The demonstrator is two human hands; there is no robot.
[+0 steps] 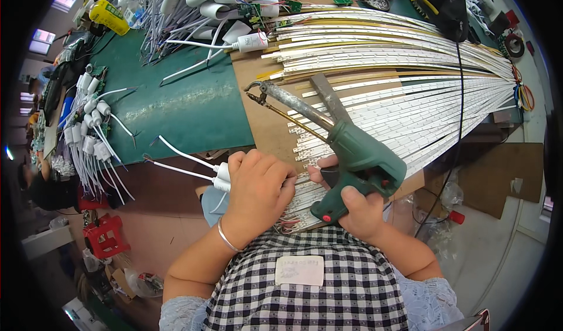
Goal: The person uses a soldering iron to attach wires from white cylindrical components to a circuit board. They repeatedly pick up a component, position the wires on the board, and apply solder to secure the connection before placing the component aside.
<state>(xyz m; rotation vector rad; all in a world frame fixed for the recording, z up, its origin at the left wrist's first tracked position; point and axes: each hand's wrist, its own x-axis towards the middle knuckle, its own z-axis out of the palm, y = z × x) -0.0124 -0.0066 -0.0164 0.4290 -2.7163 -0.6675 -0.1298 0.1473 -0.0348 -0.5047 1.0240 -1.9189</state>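
Head view: gripping a green soldering gun point(365, 155) with the right fingers point(353, 199), above the near edge of the surface point(187, 108); curling the left fingers point(272, 169) beside white-capped cables point(222, 183), whether holding them impossible to tell.

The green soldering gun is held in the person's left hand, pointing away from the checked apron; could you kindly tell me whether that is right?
Not quite: the hand is wrong. The head view shows the green soldering gun held in the right hand, pointing away from the checked apron.
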